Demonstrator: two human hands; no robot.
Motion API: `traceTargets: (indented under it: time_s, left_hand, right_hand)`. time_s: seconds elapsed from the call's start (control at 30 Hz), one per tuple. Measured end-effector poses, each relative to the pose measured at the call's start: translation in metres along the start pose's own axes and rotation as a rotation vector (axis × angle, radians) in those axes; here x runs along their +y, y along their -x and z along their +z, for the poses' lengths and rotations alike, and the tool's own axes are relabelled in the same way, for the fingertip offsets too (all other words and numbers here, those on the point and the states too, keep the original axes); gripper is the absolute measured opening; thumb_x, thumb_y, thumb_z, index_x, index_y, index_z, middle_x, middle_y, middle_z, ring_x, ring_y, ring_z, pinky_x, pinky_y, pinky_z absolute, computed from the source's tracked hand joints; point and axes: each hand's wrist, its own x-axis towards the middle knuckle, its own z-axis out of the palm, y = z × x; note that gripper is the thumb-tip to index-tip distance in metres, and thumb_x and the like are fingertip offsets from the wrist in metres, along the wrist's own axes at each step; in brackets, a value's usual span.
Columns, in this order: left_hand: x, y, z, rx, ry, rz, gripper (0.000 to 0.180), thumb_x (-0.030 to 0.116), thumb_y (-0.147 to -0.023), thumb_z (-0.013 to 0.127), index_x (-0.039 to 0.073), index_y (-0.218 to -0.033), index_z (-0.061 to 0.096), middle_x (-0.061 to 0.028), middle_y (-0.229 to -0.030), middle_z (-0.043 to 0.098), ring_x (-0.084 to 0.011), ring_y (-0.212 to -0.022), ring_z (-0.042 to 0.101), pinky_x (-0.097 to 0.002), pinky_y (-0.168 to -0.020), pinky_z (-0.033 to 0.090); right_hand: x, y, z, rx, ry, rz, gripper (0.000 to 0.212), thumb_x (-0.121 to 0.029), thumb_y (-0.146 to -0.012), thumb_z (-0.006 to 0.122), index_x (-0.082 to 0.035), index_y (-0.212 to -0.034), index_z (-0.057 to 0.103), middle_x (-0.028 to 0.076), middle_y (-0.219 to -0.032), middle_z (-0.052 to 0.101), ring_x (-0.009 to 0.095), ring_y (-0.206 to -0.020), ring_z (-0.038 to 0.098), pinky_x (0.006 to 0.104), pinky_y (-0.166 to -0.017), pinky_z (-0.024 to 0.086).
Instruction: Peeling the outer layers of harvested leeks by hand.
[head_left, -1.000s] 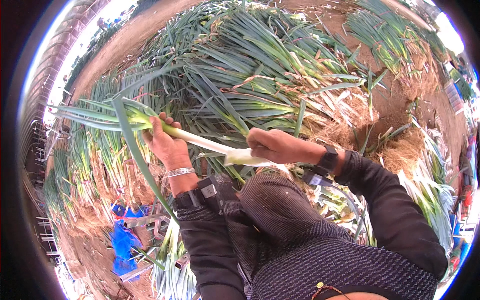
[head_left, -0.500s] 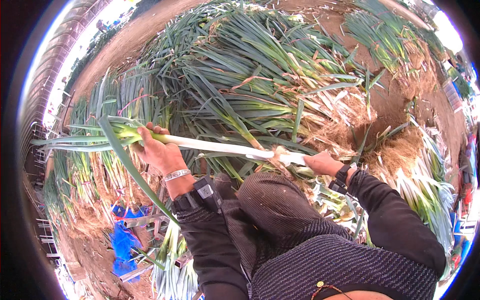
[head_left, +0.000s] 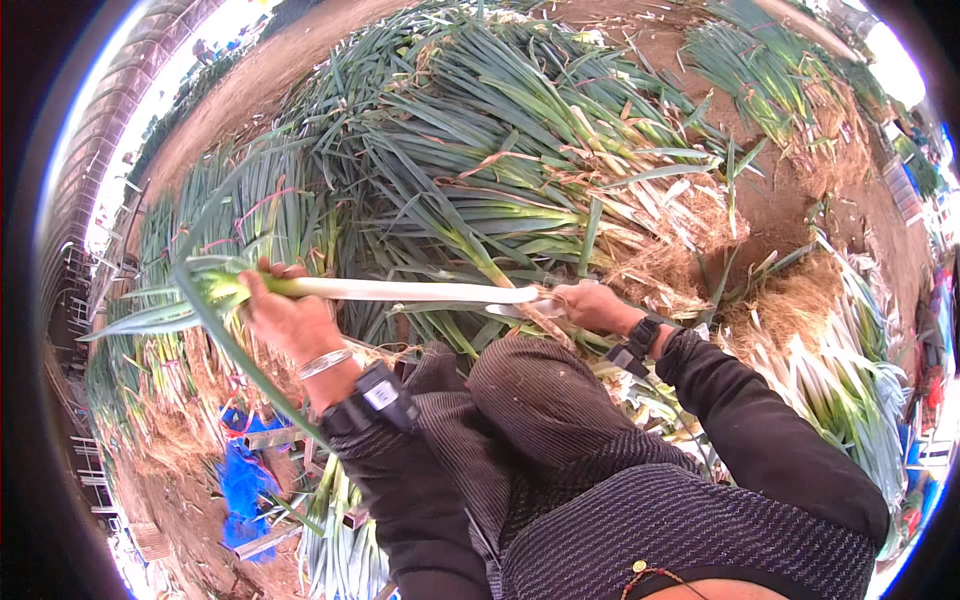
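White and green, a long leek (head_left: 415,291) is stretching just beyond the person's knee (head_left: 540,395); the left hand (head_left: 290,318) is grasping it near its leafy end; the right hand (head_left: 596,307) is sitting curled by its pale end, its exact hold unclear; a leek pile (head_left: 490,130) is lying beyond

With the leek (head_left: 410,290) barring the way between the left hand (head_left: 290,315) and the right hand (head_left: 597,306), a heap of leeks (head_left: 500,150) crowds the grip's far side and a drooping leaf (head_left: 234,350) hangs left, but open room lies nearer, above the knee (head_left: 545,395).
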Motion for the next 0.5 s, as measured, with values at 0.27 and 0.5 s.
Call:
traceTargets:
  time_s: [0.27, 0.5]
  left_hand:
    - [0.207, -0.093, -0.168, -0.116, -0.945, 0.473, 0.026, -0.005, -0.089, 0.052, -0.002, -0.115, 0.054, -0.0096, -0.095, 0.062, -0.0170, -0.081, 0.061, -0.0278, -0.072, 0.055]
    - [0.285, -0.052, -0.311, 0.127, -1.539, 0.296, 0.015, 0.005, -0.092, 0.055, -0.002, -0.104, 0.054, -0.0100, -0.091, 0.056, -0.0203, -0.082, 0.057, -0.0302, -0.071, 0.050]
  right_hand:
    - [0.082, 0.074, 0.008, -0.166, 0.116, 0.415, 0.022, -0.023, -0.082, 0.055, -0.010, -0.097, 0.063, 0.018, -0.092, 0.067, 0.037, -0.087, 0.064, 0.0450, -0.075, 0.050]
    - [0.084, 0.037, 0.017, -0.134, -0.057, 0.354, 0.024, -0.023, -0.078, 0.055, -0.007, -0.091, 0.069, 0.020, -0.088, 0.067, 0.037, -0.086, 0.064, 0.0440, -0.077, 0.050]
